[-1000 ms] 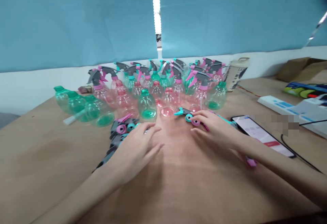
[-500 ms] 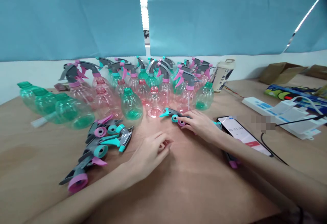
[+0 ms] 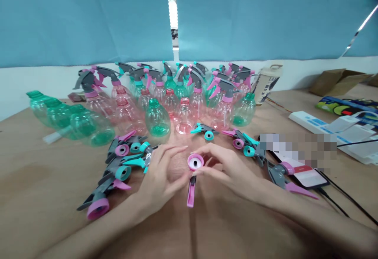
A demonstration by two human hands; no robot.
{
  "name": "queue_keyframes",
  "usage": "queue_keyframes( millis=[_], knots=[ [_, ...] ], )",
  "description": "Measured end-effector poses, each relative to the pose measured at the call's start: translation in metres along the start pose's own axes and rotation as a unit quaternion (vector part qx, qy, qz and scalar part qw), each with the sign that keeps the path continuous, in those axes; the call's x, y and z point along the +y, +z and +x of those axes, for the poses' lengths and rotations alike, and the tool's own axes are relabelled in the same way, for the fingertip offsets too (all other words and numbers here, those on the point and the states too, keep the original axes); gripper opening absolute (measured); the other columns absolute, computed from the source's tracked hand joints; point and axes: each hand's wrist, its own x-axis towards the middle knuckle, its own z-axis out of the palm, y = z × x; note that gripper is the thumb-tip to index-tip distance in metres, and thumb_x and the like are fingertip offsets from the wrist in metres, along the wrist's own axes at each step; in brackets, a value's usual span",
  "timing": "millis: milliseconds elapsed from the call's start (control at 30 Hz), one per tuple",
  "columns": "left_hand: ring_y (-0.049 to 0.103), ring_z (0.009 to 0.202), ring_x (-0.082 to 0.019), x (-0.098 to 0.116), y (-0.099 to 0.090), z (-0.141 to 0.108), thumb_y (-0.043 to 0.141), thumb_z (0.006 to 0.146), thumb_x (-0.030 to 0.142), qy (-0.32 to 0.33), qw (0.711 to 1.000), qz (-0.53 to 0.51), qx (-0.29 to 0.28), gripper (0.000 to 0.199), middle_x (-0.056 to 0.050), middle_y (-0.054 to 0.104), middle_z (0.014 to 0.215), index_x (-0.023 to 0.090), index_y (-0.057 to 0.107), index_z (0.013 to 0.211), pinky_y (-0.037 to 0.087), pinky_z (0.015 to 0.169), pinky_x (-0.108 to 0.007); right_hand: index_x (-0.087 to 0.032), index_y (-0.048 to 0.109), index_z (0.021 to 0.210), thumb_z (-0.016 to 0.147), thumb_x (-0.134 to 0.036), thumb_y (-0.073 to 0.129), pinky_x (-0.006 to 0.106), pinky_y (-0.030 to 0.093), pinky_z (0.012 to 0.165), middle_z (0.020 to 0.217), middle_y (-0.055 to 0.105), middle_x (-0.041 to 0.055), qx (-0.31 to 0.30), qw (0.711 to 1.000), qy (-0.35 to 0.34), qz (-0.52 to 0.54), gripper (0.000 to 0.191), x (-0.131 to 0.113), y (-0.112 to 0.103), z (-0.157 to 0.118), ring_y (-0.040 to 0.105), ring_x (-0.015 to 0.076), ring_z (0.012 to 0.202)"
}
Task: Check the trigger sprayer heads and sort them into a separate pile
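In front of me a grey-and-pink trigger spray head is pinched between the thumb and fingers of my right hand. Its pink collar faces me and its pink trigger points down. My left hand is beside it on the left, fingers apart; the thumb tip is close to the spray head, and whether it touches I cannot tell. Just beyond lies a turquoise-collared spray head. More loose spray heads lie by my left forearm, including a pink-collared one, and another overlaps the phone at right.
Several pink and green bottles stand behind, some topped with spray heads, like a clear pink one without. Green bottles lie at left. A phone, a white power strip with cables and a cream cup are at right.
My right hand has drawn back toward me from the loose spray heads and now holds a pink-collared one. My left hand has opened and moved slightly left.
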Motion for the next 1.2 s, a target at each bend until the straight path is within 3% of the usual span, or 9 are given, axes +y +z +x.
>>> queue_keyframes(
  millis=[100, 233, 333, 433, 533, 600, 867, 1100, 1200],
  knots=[
    [0.055, 0.106, -0.024, -0.003, -0.007, -0.005, 0.061, 0.083, 0.033, 0.002, 1.000, -0.013, -0.028, 0.033, -0.007, 0.061, 0.112, 0.024, 0.054, 0.113, 0.045, 0.092, -0.041, -0.019, 0.058, 0.098, 0.082, -0.033, 0.062, 0.028, 0.052, 0.068, 0.097, 0.064, 0.0030, -0.020, 0.988, 0.068, 0.141, 0.022, 0.002, 0.015, 0.006, 0.062, 0.0136, 0.077],
    [0.058, 0.106, -0.023, -0.007, -0.005, -0.014, 0.059, 0.085, 0.032, -0.083, 0.995, -0.056, -0.030, 0.035, -0.006, 0.063, 0.114, 0.024, 0.054, 0.118, 0.047, 0.091, -0.039, -0.018, 0.054, 0.098, 0.080, -0.033, 0.064, 0.034, 0.053, 0.073, 0.097, 0.065, 0.0050, -0.060, 0.956, 0.121, 0.260, 0.026, 0.004, 0.026, 0.020, 0.064, 0.0171, 0.085],
    [0.064, 0.098, -0.022, -0.009, -0.001, -0.018, 0.061, 0.084, 0.032, -0.129, 0.985, -0.115, -0.030, 0.036, -0.004, 0.066, 0.110, 0.025, 0.054, 0.119, 0.051, 0.086, -0.037, -0.018, 0.053, 0.098, 0.082, -0.031, 0.061, 0.034, 0.050, 0.079, 0.097, 0.066, 0.0051, -0.105, 0.970, 0.113, 0.187, 0.021, -0.005, 0.019, 0.032, 0.063, 0.0165, 0.089],
    [0.065, 0.096, -0.022, -0.010, 0.001, -0.020, 0.065, 0.080, 0.031, -0.152, 0.973, -0.172, -0.033, 0.042, -0.003, 0.066, 0.110, 0.027, 0.051, 0.120, 0.053, 0.084, -0.036, -0.018, 0.056, 0.095, 0.084, -0.037, 0.057, 0.028, 0.047, 0.069, 0.089, 0.066, 0.0035, -0.174, 0.979, 0.108, 0.003, 0.022, -0.019, 0.003, 0.045, 0.062, 0.0158, 0.083],
    [0.064, 0.097, -0.024, -0.009, 0.002, -0.023, 0.073, 0.072, 0.034, -0.165, 0.969, -0.184, 0.010, 0.048, -0.005, 0.066, 0.107, 0.024, 0.050, 0.114, 0.053, 0.083, -0.039, -0.018, 0.055, 0.076, 0.084, -0.046, 0.052, 0.024, 0.036, 0.049, 0.071, 0.060, 0.0001, -0.238, 0.947, 0.072, -0.202, 0.029, -0.033, -0.011, 0.057, 0.052, 0.0121, 0.059],
    [0.063, 0.097, -0.026, -0.009, 0.002, -0.025, 0.077, 0.067, 0.038, -0.166, 0.974, -0.152, 0.038, 0.046, -0.006, 0.066, 0.100, 0.023, 0.053, 0.103, 0.052, 0.083, -0.042, -0.019, 0.051, 0.067, 0.082, -0.046, 0.052, 0.023, 0.027, 0.042, 0.064, 0.054, -0.0017, -0.261, 0.925, 0.045, -0.274, 0.032, -0.041, -0.015, 0.063, 0.043, 0.0094, 0.050],
    [0.057, 0.097, -0.025, -0.008, 0.001, -0.023, 0.073, 0.070, 0.044, -0.094, 0.988, -0.067, 0.102, 0.035, -0.005, 0.064, 0.087, 0.021, 0.056, 0.092, 0.047, 0.084, -0.042, -0.021, 0.051, 0.066, 0.073, -0.018, 0.049, 0.022, 0.025, 0.042, 0.062, 0.052, -0.0033, -0.263, 0.927, 0.026, -0.267, 0.008, -0.055, -0.004, 0.075, 0.039, 0.0086, 0.050],
    [0.059, 0.091, -0.024, -0.009, 0.002, -0.023, 0.070, 0.071, 0.049, -0.066, 0.991, -0.062, 0.100, 0.037, -0.004, 0.064, 0.086, 0.022, 0.054, 0.092, 0.047, 0.083, -0.042, -0.023, 0.051, 0.080, 0.075, -0.029, 0.053, 0.021, 0.025, 0.042, 0.066, 0.054, -0.0039, -0.264, 0.932, 0.041, -0.244, 0.009, -0.044, -0.007, 0.074, 0.042, 0.0092, 0.052],
    [0.059, 0.092, -0.024, -0.010, 0.003, -0.024, 0.069, 0.072, 0.048, -0.063, 0.991, -0.068, 0.101, 0.037, -0.004, 0.064, 0.088, 0.022, 0.053, 0.093, 0.047, 0.082, -0.041, -0.022, 0.050, 0.077, 0.074, -0.032, 0.055, 0.021, 0.025, 0.041, 0.065, 0.054, -0.0038, -0.280, 0.925, 0.042, -0.253, 0.012, -0.040, -0.005, 0.074, 0.043, 0.0088, 0.050]
  ],
)
